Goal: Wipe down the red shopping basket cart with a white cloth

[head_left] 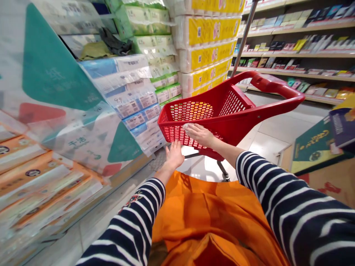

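Note:
A red plastic shopping basket point(222, 111) on wheels stands in front of me, tilted, with a red handle point(277, 87) and a metal pull rod point(245, 37). My right hand point(198, 133) lies flat with fingers spread on the basket's near mesh wall. My left hand point(174, 155) is open just below the basket's near edge, fingers pointing up, close to or touching the rim. Both arms wear navy and white striped sleeves. Neither hand holds anything.
Stacked packs of tissue paper point(83, 111) fill the left, with yellow packs point(210, 33) behind the basket. Shelves of boxed goods point(299, 48) run along the right. A green and dark box display point(321, 144) stands at right. Orange fabric point(208, 221) covers my front.

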### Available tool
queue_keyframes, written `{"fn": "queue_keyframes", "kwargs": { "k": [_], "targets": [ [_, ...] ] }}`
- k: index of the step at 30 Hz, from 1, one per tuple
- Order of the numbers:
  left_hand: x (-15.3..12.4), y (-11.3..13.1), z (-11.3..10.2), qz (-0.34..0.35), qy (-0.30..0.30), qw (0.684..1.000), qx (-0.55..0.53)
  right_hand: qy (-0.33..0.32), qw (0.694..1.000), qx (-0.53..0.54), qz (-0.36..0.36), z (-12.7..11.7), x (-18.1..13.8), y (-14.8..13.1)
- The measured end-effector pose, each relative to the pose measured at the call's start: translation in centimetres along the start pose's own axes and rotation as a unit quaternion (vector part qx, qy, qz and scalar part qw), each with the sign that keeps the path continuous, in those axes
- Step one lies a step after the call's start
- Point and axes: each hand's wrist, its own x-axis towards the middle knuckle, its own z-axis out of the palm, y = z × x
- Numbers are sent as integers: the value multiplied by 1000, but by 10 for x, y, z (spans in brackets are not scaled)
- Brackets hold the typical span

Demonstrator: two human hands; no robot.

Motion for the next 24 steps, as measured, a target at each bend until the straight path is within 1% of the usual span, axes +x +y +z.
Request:
{"fn": "queue_keyframes", "kwargs": {
  "k": [3, 5, 7, 8, 10, 12, 14, 16, 18, 22, 24],
  "targets": [
    [-3, 6, -1, 6, 2, 1000, -14, -51, 999, 5, 8, 12, -23, -2],
    [-5, 7, -1, 10, 3, 1000, -19, -83, 996, 1, 34, 21, -44, -6],
    [-6, 9, 1, 12, 4, 1000, -20, -92, 994, -5, 59, 23, -59, -8],
    [-7, 9, 3, 12, 4, 1000, -19, -88, 995, -4, 57, 20, -63, -8],
    [-7, 13, 6, 14, 5, 1000, -19, -65, 997, -6, 29, 7, -60, -4],
    [-6, 18, 9, 18, 6, 1000, -22, -33, 999, -20, 6, -10, -49, 2],
    [-7, 25, 10, 23, 4, 999, -25, -10, 999, -43, 11, -23, -38, 10],
    [-8, 31, 11, 31, 1, 999, -29, -14, 998, -51, 19, -27, -34, 15],
    [-10, 35, 11, 39, -4, 999, -33, -30, 998, -45, 21, -20, -40, 14],
    [-14, 34, 13, 43, -5, 999, -30, -48, 997, -40, 49, 3, -68, 1],
    [-14, 33, 14, 40, -2, 999, -28, -55, 996, -42, 58, 6, -80, -3]
  ]
}}
